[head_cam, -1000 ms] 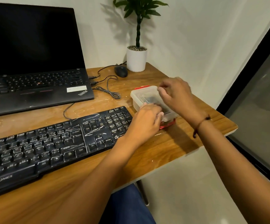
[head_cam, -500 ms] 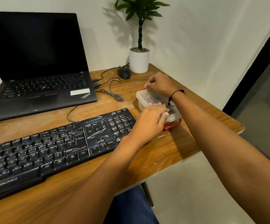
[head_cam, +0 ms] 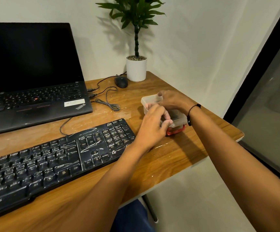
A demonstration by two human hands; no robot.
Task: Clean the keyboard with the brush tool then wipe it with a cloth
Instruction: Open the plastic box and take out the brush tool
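Observation:
A black keyboard (head_cam: 52,158) streaked with white dust lies on the wooden table (head_cam: 177,158) in front of me. To its right stands a small translucent plastic box (head_cam: 150,98) with red latches. My left hand (head_cam: 154,124) grips the box's near side with curled fingers. My right hand (head_cam: 172,100) reaches over the top, its fingers curled on the lid at the far end. What the box holds is hidden. No brush or cloth shows.
A black laptop (head_cam: 35,91) stands open at the back left. A black mouse (head_cam: 121,81) and its coiled cable (head_cam: 110,104) lie behind the box, beside a white potted plant (head_cam: 136,67). The table's edge runs just right of the box.
My right hand has shifted from the box's far latch back over the lid. My left hand has slid up the box's near side. The view has tilted downward.

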